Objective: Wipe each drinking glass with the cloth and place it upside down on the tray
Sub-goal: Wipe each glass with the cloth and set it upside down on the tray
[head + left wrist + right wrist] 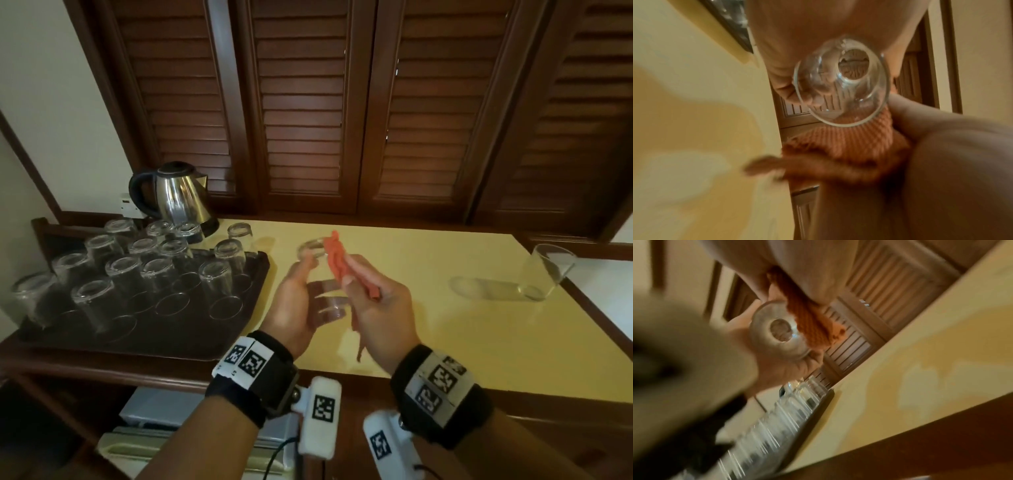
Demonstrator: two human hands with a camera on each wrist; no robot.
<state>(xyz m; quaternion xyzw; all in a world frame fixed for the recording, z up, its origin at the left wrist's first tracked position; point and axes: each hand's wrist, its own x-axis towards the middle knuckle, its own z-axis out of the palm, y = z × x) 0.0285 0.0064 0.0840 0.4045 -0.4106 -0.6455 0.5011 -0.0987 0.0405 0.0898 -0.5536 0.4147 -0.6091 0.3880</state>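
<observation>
My left hand grips a clear drinking glass above the yellow counter, its mouth pointing away from me. In the left wrist view the glass shows base-on, with the orange cloth against its side. My right hand pinches the orange cloth and holds it on the glass's right side near the rim. The right wrist view shows the glass with the cloth draped beside it. A dark tray at the left carries several upside-down glasses. One more glass stands upright at the far right.
A steel kettle stands behind the tray at the back left. Dark louvred wooden doors close the back. The counter's wooden front edge runs just ahead of my wrists. Bare yellow counter lies between my hands and the right-hand glass.
</observation>
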